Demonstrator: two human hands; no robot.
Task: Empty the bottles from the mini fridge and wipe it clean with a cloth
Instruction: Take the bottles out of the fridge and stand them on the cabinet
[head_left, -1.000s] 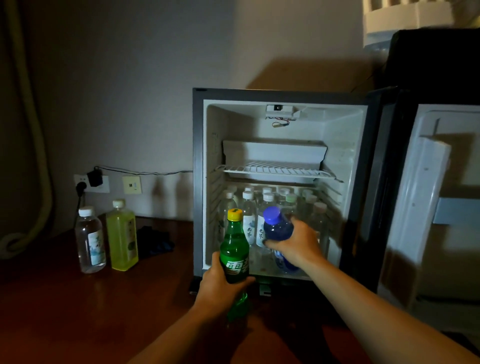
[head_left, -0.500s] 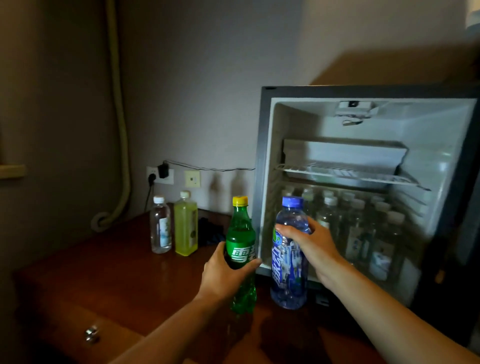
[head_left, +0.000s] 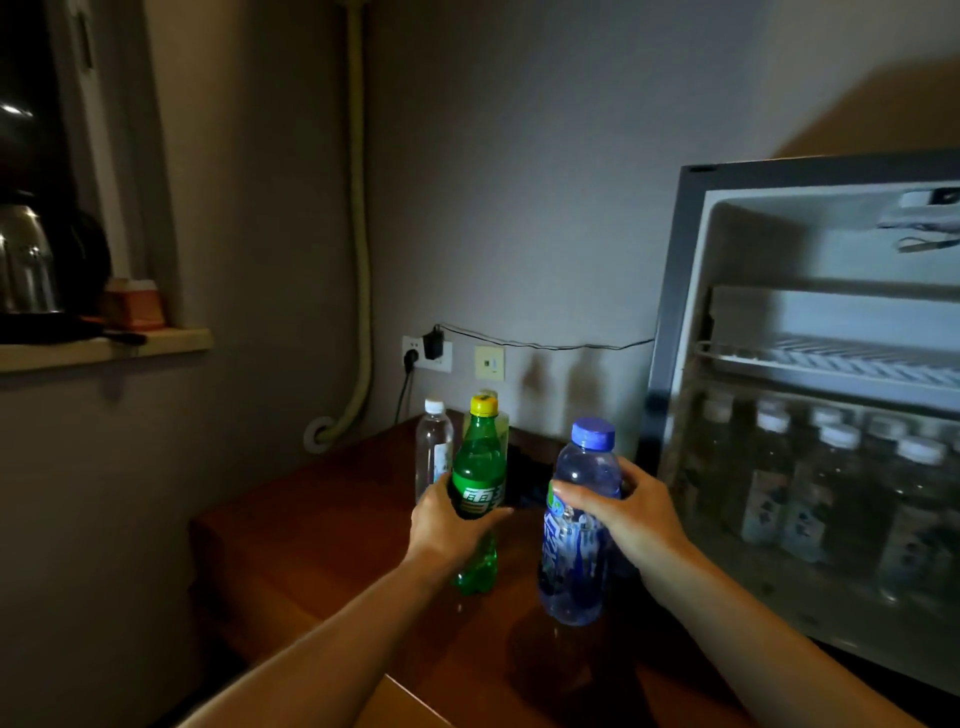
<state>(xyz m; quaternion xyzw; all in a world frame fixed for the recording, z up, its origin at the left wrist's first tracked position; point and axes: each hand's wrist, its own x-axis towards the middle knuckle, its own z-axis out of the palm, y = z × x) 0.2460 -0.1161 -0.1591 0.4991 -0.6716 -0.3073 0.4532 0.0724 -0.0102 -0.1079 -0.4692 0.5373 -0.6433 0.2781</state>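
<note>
Since a second ago I've carried both bottles out of the mini fridge (head_left: 810, 415) and swung left over the bench (head_left: 332, 525). My left hand (head_left: 447, 525) grips the green bottle (head_left: 479, 488) around its label; my right hand (head_left: 623, 512) is curled round the blue bottle (head_left: 576, 519) below the shoulder. Both hang upright just above the wood, near the clear bottle (head_left: 434, 447) already standing there. That makes two fewer inside, though rows of white-capped water bottles (head_left: 831, 493) remain, so wiping is far off. The green label carries white characters, the blue one white print; neither is sharp enough for me to read.
</note>
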